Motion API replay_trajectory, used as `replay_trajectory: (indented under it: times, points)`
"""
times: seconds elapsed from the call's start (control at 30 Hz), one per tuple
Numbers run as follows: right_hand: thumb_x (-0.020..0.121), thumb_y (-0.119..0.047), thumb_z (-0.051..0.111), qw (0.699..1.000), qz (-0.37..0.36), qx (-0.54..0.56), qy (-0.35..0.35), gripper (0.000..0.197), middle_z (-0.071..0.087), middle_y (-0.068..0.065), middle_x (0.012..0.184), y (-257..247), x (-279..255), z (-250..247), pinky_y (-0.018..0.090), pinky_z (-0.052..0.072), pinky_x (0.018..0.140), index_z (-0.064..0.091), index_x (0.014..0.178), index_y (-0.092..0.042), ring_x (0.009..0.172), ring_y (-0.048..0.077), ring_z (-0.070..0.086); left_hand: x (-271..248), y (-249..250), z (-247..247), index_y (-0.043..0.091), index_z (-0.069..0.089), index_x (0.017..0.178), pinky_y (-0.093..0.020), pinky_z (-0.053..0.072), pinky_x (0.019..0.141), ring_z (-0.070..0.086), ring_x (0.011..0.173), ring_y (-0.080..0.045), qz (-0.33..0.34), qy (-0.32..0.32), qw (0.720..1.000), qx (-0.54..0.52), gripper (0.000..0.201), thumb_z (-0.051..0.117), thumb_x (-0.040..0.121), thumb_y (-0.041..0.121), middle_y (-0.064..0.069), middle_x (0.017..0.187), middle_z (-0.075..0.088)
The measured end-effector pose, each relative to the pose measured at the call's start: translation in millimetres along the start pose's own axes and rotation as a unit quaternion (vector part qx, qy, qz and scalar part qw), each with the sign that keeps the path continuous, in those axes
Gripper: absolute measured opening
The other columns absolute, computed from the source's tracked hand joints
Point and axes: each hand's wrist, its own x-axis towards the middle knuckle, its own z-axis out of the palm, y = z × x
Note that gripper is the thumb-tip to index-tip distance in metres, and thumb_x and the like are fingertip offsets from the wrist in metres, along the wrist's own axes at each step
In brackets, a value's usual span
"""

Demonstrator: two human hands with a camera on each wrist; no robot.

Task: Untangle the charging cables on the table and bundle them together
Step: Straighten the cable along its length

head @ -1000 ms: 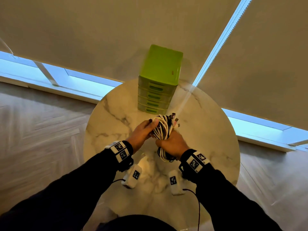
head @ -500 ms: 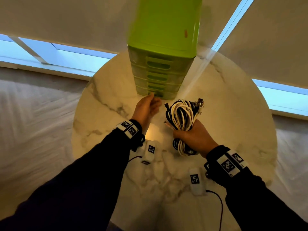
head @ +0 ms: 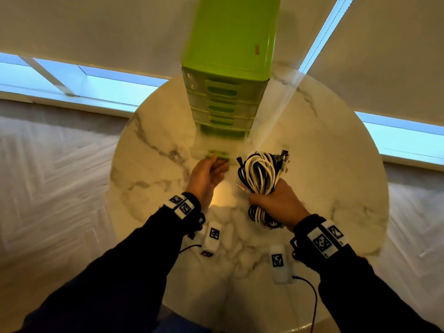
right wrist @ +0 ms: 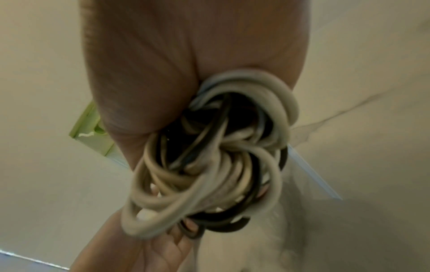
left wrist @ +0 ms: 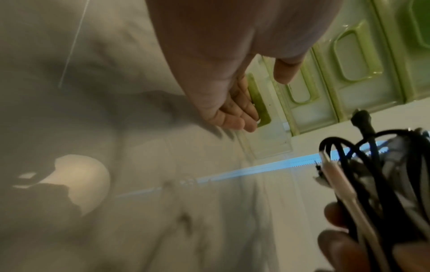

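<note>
A coiled bundle of black and white charging cables [head: 260,174] is gripped around its middle by my right hand [head: 264,195], just above the round marble table [head: 324,164]. The right wrist view shows its loops [right wrist: 209,165] spilling out of my fist. My left hand [head: 217,163] is left of the bundle, at the foot of the green drawer unit [head: 228,68]. Its fingers [left wrist: 235,117] hook into the green handle [left wrist: 258,103] of the bottom drawer, which stands pulled out a little. The bundle's plug ends [left wrist: 363,121] show at the right of the left wrist view.
Two white tagged sensor boxes [head: 211,239] [head: 280,263] with a black lead hang by my wrists over the near part of the table. The drawer unit stands at the table's far middle. Pale floor lies around the table, and low windows under blinds lie behind it.
My left hand let go of the bundle and reached to the bottom drawer's handle. The right hand carried the bundle to the right, and the drawer now stands out from the unit.
</note>
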Motion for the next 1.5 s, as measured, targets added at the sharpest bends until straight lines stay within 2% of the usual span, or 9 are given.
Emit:
replay_trajectory:
  times: [0.17,0.53,0.8,0.93,1.07,1.13,1.23,1.37,1.5]
  points:
    - [0.073,-0.015,0.078,0.999,-0.028,0.022,-0.005,0.042,0.073,-0.011,0.101,-12.9,-26.8,9.7,0.03,0.053,0.086,0.069,0.113,-0.026,0.096,0.006,0.067,-42.6,-17.7,-21.9,0.002,0.065,0.123,-0.032,0.049,0.081,0.068,0.097,-0.021,-0.019,0.008,0.999,0.027,0.037,0.051,0.103,0.03,-0.014,0.111,0.074]
    - [0.048,-0.04,0.071,1.0,-0.01,0.002,-0.017,0.059,0.072,-0.01,0.098,-22.1,-65.4,32.7,0.038,0.056,0.089,0.07,0.105,-0.028,0.096,0.012,0.067,-88.2,-33.3,-45.1,0.009,0.067,0.118,-0.032,0.048,0.084,0.07,0.096,-0.016,-0.03,0.012,0.999,0.015,0.031,0.051,0.102,0.031,-0.006,0.107,0.074]
    - [0.045,-0.049,0.072,1.0,0.026,-0.008,-0.003,0.069,0.07,-0.008,0.099,-43.8,-48.2,42.2,0.035,0.054,0.086,0.067,0.108,-0.021,0.095,0.013,0.064,-100.6,-12.7,-60.3,0.003,0.061,0.107,-0.035,0.043,0.056,0.058,0.066,-0.025,-0.005,0.012,0.993,0.119,0.022,0.056,0.102,0.023,-0.011,0.081,0.065]
    - [0.045,-0.052,0.08,0.997,0.066,0.0,0.03,0.078,0.072,-0.004,0.111,-59.2,-8.3,52.0,0.039,0.056,0.093,0.068,0.117,-0.024,0.101,0.018,0.066,-90.1,21.6,-70.9,0.009,0.061,0.104,-0.016,0.046,0.052,0.057,0.065,-0.017,0.115,0.039,0.947,0.298,0.007,0.059,0.099,0.014,-0.008,0.082,0.062]
    - [0.045,-0.048,0.081,0.993,0.107,0.005,0.041,0.072,0.071,0.003,0.109,-74.2,36.2,70.2,0.042,0.058,0.09,0.068,0.111,-0.022,0.099,0.023,0.067,-59.0,54.2,-83.8,0.014,0.064,0.119,-0.023,0.044,0.074,0.057,0.082,-0.016,0.165,0.055,0.872,0.458,0.03,0.071,0.091,0.022,0.0,0.104,0.058]
    - [0.049,-0.042,0.082,0.99,0.132,-0.002,0.051,0.071,0.07,0.006,0.111,-77.3,50.9,78.7,0.042,0.058,0.091,0.067,0.114,-0.018,0.101,0.025,0.066,-53.3,61.1,-84.6,0.016,0.062,0.127,-0.012,0.041,0.073,0.055,0.092,-0.014,0.153,0.031,0.849,0.504,0.04,0.073,0.09,0.026,0.001,0.111,0.055]
    - [0.054,-0.039,0.081,0.985,0.16,-0.003,0.065,0.071,0.07,0.008,0.114,-78.4,77.7,92.7,0.041,0.058,0.091,0.067,0.118,-0.012,0.104,0.027,0.066,-44.2,58.8,-90.0,0.017,0.062,0.131,0.004,0.035,0.061,0.054,0.086,-0.005,0.13,0.003,0.862,0.49,0.042,0.074,0.091,0.022,0.001,0.115,0.057]
    - [0.068,-0.034,0.082,0.983,0.162,0.016,0.084,0.045,0.067,0.0,0.107,-79.7,100.1,111.7,0.038,0.055,0.095,0.068,0.107,-0.015,0.102,0.021,0.064,-35.6,58.2,-99.3,0.02,0.065,0.129,-0.002,0.037,0.064,0.054,0.086,-0.006,0.139,-0.031,0.851,0.505,0.042,0.075,0.089,0.028,0.001,0.117,0.06]
    - [0.052,-0.029,0.077,0.975,0.192,0.041,0.1,0.038,0.074,0.002,0.102,-76.3,104.3,131.8,0.04,0.06,0.087,0.067,0.087,-0.021,0.094,0.024,0.069,-30.9,65.0,-103.1,0.025,0.065,0.127,-0.009,0.04,0.069,0.055,0.088,-0.008,0.141,-0.076,0.822,0.547,0.039,0.073,0.09,0.03,0.003,0.112,0.059]
